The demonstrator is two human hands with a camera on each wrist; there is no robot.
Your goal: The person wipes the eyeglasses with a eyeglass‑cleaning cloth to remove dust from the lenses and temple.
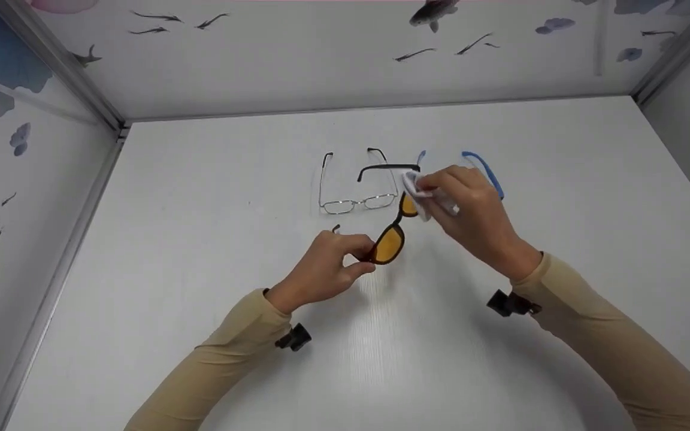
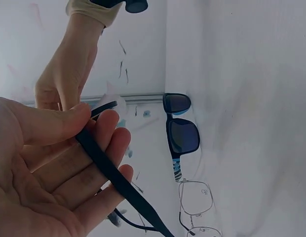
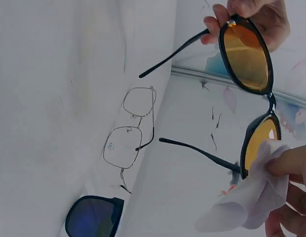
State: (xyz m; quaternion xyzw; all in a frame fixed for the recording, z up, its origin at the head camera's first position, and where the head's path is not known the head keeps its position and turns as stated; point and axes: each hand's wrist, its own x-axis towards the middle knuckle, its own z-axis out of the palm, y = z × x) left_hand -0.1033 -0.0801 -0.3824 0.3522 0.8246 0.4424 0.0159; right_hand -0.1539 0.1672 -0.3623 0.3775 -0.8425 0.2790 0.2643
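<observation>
My left hand (image 1: 327,266) pinches a pair of dark-framed sunglasses (image 1: 390,244) with orange lenses at one outer corner, thumb below and fingers above. The sunglasses are held tilted above the table, their temples unfolded toward the far side. A white cloth (image 3: 242,207) is pinched in my right hand (image 1: 471,206) and covers part of the other orange lens. In the right wrist view the cloth folds over that lens's edge and hangs down loosely. The left wrist view shows a dark temple (image 2: 118,180) running across my left fingers.
Behind the held pair, thin metal-framed eyeglasses (image 1: 339,207) lie on the white table (image 1: 201,239), temples pointing away. To their right are dark-lensed sunglasses (image 2: 185,136) with blue temples, partly hidden behind my right hand in the head view. Printed panels (image 1: 297,54) enclose the table.
</observation>
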